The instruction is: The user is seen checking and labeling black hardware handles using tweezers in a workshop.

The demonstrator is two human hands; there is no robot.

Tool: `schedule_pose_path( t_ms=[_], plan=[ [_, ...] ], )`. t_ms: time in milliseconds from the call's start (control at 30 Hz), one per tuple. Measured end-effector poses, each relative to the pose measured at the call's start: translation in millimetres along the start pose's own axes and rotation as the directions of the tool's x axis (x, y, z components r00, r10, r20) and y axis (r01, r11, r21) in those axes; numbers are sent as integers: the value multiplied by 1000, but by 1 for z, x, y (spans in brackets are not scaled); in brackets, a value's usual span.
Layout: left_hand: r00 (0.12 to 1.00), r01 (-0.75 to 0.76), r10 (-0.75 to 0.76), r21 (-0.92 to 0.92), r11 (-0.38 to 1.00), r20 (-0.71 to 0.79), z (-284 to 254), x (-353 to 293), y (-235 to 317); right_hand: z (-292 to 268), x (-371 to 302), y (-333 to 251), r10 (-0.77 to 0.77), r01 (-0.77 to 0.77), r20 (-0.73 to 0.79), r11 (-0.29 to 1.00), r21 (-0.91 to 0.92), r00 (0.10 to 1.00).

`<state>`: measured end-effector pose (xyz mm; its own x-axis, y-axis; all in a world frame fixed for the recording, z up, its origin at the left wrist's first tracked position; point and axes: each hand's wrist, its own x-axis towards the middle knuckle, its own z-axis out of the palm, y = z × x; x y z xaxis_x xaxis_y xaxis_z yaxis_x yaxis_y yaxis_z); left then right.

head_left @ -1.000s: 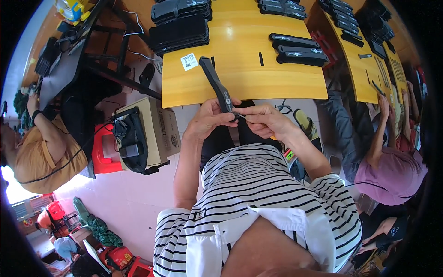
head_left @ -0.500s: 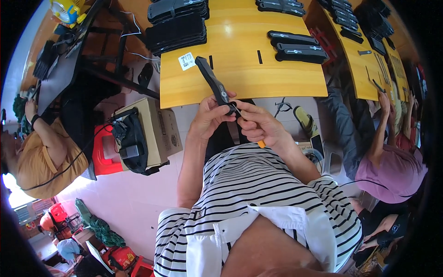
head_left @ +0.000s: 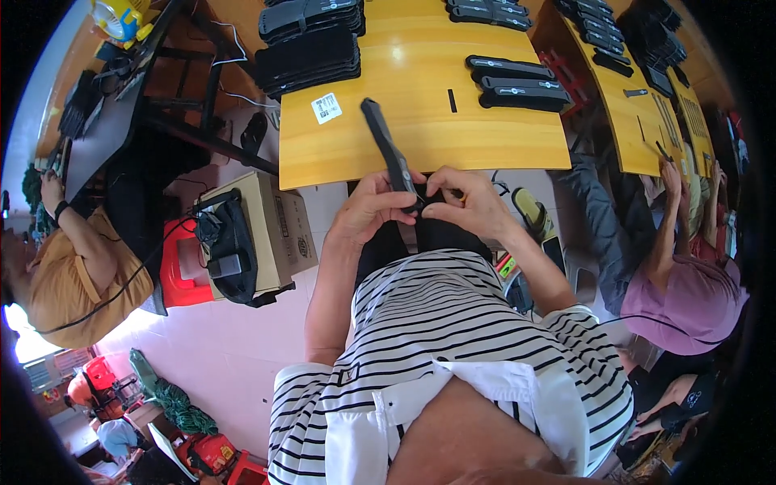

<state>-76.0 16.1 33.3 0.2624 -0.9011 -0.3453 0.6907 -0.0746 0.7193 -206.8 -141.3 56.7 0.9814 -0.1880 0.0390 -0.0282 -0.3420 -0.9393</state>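
My left hand (head_left: 370,208) grips a long, flat black strap-like piece (head_left: 383,141) near its lower end, thumb across it. The piece has a small pale round mark and slants up and left over the table's near edge. Close beside that lower end is my right hand (head_left: 469,206), its fingers bent and thumb drawn in. What it pinches is hidden among the fingers; a thin pale line shows between the hands. Both hands are in front of my striped shirt, over my dark-clad lap.
The yellow wooden table (head_left: 388,101) carries stacks of black pieces (head_left: 311,65) at left, more black pieces (head_left: 521,93) at right, and a white label (head_left: 326,108). A cardboard box (head_left: 275,234) with a black bag stands at left. Co-workers sit on both sides.
The black piece has shifted slightly right and stands steeper. My right hand has turned and risen a little; the orange handle seen under it before no longer shows.
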Motion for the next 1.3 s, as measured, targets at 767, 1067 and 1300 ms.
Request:
schedule_pose_path(
  t_ms=[767,1067,1300],
  plan=[
    [850,167,-19,-234,958,527,15,-4,-28,-45,23,27,156,-165,61,844,511,986],
    [926,112,68,-442,890,371,21,5,-33,-20,20,14,19,45,-386,987,156,922],
    [988,106,-15,-599,794,155,25,13,-33,-5,12,-14,-108,132,-89,930,344,990]
  ],
)
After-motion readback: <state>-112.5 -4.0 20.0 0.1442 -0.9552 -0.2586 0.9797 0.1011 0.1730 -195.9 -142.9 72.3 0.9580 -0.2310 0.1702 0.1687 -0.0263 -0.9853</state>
